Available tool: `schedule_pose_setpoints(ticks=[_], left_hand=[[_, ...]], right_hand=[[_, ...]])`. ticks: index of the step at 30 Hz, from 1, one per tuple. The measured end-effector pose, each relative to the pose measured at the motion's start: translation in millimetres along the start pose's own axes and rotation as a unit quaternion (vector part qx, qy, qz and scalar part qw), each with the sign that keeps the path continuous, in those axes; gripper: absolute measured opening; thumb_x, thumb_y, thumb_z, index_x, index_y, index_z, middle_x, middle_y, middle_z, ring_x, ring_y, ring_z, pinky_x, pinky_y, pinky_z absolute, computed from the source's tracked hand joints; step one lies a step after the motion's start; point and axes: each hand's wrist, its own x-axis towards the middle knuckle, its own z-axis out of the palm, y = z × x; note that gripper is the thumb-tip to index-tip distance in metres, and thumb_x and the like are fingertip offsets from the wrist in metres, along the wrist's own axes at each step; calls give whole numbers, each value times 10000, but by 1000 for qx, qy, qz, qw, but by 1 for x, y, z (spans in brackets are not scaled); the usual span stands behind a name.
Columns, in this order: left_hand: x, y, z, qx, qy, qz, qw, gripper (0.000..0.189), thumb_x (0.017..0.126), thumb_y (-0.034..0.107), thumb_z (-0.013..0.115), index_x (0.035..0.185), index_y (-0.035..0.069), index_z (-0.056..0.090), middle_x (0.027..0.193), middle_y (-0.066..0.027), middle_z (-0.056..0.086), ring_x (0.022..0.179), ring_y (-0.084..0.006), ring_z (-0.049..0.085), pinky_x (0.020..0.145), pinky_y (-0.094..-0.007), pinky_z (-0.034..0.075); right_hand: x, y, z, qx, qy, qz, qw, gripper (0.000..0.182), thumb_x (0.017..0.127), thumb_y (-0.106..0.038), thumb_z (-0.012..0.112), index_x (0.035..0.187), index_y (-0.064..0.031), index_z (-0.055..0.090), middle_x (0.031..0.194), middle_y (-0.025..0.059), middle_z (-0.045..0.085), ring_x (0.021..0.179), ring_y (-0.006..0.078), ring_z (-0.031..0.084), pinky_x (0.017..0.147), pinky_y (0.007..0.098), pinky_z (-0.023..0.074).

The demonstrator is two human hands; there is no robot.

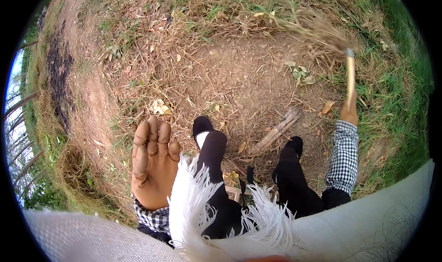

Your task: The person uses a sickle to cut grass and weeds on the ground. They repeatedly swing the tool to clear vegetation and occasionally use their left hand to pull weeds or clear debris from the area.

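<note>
My left hand [155, 168] is raised at the lower left, palm up, with its fingers bent a little and nothing in it. My right hand [349, 110] grips the light wooden handle [351, 75] of a tool at the right. A metal collar [350, 52] caps the handle's far end; the head beyond it is lost in a blur of dry grass [321, 34]. Bare soil [238, 68] strewn with straw lies before me. A split piece of wood [278, 130] lies on the ground near my dark shoes.
Green grass [397, 96] grows along the right. Leaves [300, 73] lie on the soil ahead. Blackened ground [59, 75] and a heap of dry grass [74, 168] are at the left. White fringed cloth [197, 189] hangs over my legs, above part of a low frame [234, 191].
</note>
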Motion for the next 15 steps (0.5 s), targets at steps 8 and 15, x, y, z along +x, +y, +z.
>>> schedule_pose_setpoints(ticks=[8, 15], left_hand=[[4, -1, 4, 15, -41, 4, 999, 460, 959, 169, 300, 1400, 44, 262, 1439, -90, 306, 1318, -224, 306, 1045, -371, 333], [0, -1, 1, -22, -20, -12, 1000, 444, 962, 175, 292, 1386, 45, 301, 1432, -84, 324, 1319, -216, 306, 1043, -379, 341]], right_hand=[[-39, -66, 16, 329, 25, -89, 940, 529, 896, -88, 519, 1365, -286, 375, 1226, 123, 554, 632, 65, 548, 500, 189, 518], [-55, -208, 92, -19, -204, -471, 858, 560, 928, -184, 476, 1414, -335, 243, 753, 120, 603, 463, 118, 485, 390, 251, 481]])
